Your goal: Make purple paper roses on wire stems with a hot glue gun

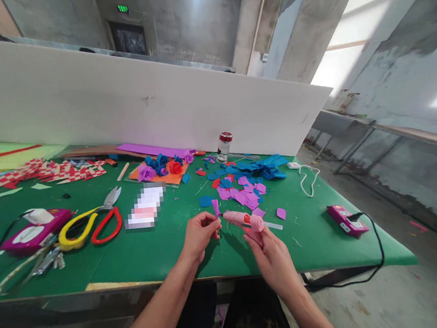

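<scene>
A: What had each hand got?
B: The left hand [199,234] pinched a purple felt strip [215,206] above the green table [153,251]; the right hand [272,259] was closed around a pink glue gun [242,219], its nozzle almost at the strip.
A: And around them?
B: Loose felt scraps [244,192] just behind, yellow-and-red scissors [93,223] well off left

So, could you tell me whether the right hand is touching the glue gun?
Touching. The head view shows the right hand gripping the pink glue gun, closed round its handle.
</scene>
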`<act>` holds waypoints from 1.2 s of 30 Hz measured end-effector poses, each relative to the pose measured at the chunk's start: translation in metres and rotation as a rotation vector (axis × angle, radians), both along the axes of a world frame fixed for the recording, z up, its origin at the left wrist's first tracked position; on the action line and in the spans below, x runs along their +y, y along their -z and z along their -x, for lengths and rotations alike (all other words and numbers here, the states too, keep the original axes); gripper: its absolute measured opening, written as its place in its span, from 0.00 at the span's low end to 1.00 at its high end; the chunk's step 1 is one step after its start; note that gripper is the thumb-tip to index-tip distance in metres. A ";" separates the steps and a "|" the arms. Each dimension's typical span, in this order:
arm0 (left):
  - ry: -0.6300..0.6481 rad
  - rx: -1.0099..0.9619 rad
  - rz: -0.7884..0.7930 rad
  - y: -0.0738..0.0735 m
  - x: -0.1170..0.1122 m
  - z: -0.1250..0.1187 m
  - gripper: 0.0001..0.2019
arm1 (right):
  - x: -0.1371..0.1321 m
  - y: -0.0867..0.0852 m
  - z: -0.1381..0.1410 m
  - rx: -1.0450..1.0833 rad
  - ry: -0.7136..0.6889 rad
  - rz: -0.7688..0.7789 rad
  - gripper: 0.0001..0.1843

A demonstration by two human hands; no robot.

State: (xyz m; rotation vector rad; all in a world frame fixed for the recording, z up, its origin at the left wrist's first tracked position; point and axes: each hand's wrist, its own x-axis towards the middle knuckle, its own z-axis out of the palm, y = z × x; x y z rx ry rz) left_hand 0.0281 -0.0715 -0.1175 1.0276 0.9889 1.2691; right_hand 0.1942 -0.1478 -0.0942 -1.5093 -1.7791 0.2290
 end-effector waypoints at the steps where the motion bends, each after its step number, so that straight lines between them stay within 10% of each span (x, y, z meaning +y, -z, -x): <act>1: -0.002 -0.003 0.003 0.000 0.000 0.000 0.10 | 0.000 0.001 0.000 -0.004 0.004 -0.009 0.17; 36: 0.008 0.003 0.003 0.003 0.001 -0.001 0.10 | 0.001 0.005 -0.002 0.040 -0.006 -0.003 0.19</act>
